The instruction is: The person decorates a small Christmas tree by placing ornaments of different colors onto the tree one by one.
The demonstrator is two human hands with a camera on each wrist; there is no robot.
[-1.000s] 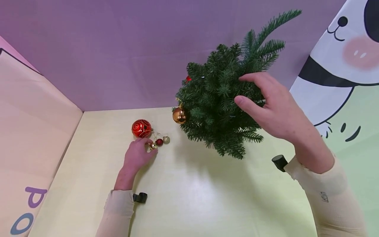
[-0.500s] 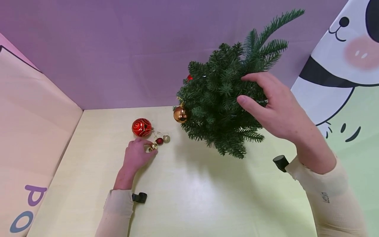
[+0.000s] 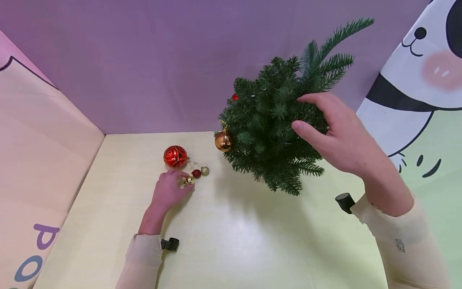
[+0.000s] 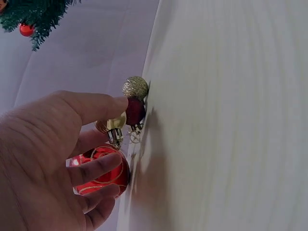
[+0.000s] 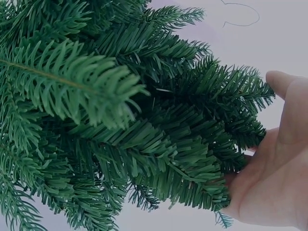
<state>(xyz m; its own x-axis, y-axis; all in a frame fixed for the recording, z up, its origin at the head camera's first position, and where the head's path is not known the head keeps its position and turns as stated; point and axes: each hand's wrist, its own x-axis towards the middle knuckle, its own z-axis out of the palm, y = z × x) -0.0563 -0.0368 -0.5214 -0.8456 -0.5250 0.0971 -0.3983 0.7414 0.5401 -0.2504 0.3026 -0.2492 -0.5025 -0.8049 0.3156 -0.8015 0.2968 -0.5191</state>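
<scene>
My left hand point(image 3: 169, 190) pinches a small shiny gold bauble point(image 3: 189, 180) between thumb and fingers, low over the table. In the left wrist view the bauble's metal cap point(image 4: 115, 137) hangs below the thumb, with the other fingers loosely bent. Beside it lie a small dark red bauble point(image 3: 196, 173) and a glittery pale gold one point(image 3: 205, 170). A large red bauble point(image 3: 175, 156) with gold swirls sits just behind the hand. On the right, my right hand point(image 3: 339, 138) is spread at the side of a small artificial Christmas tree point(image 3: 274, 128); branches hide some fingers in the right wrist view.
A copper-coloured bauble point(image 3: 223, 141) hangs on the tree's left side, and a red one point(image 3: 235, 97) peeks out farther back. The pale table point(image 3: 231, 241) meets a purple backdrop point(image 3: 144, 68) behind. Printed panels, one with a panda point(image 3: 404, 92), stand at both sides.
The whole head view has shifted slightly, with things sitting a little farther right. The left hand keeps its pinch on the gold bauble, and the right hand holds its spread pose by the tree.
</scene>
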